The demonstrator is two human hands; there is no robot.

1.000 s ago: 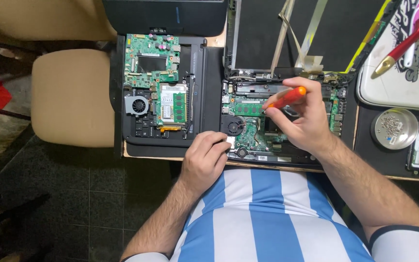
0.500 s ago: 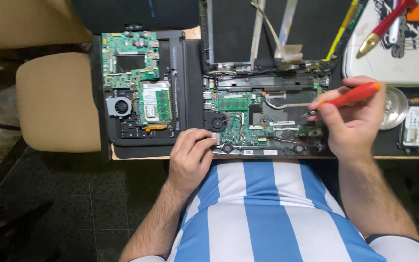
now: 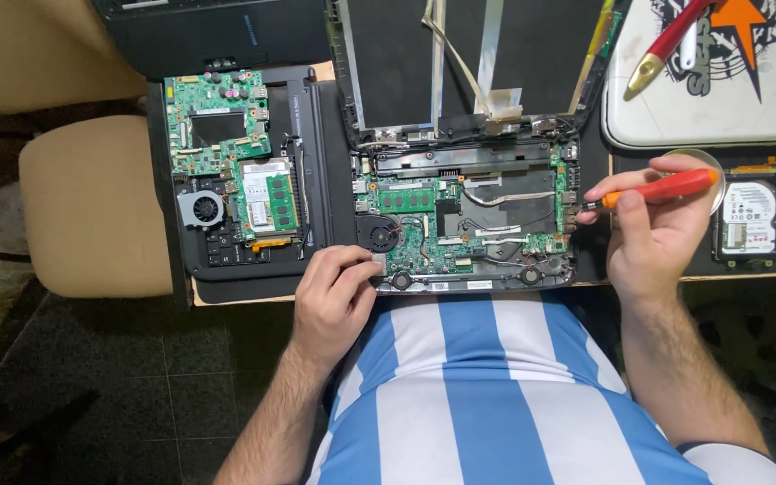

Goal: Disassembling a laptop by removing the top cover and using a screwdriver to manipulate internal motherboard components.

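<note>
An opened laptop (image 3: 469, 229) with a bare green circuit board, black fan and cables lies on the desk before me. My left hand (image 3: 334, 301) rests on its near left corner, fingers curled against the case edge by the fan. My right hand (image 3: 648, 233) grips a red-and-orange screwdriver (image 3: 662, 189), whose tip points left at the laptop's right edge. The laptop's bare screen panel (image 3: 469, 54) stands open behind, with ribbon cables hanging down it.
A second opened laptop (image 3: 235, 180) with green board and grey fan lies at left. A hard drive (image 3: 747, 220) and a small round dish (image 3: 707, 166) sit at right, below a white case (image 3: 711, 81) bearing a red pen. A beige chair (image 3: 92, 207) stands left.
My right hand has carried the screwdriver from the middle of the board out to the laptop's right edge. The left hand has stayed at the near left corner.
</note>
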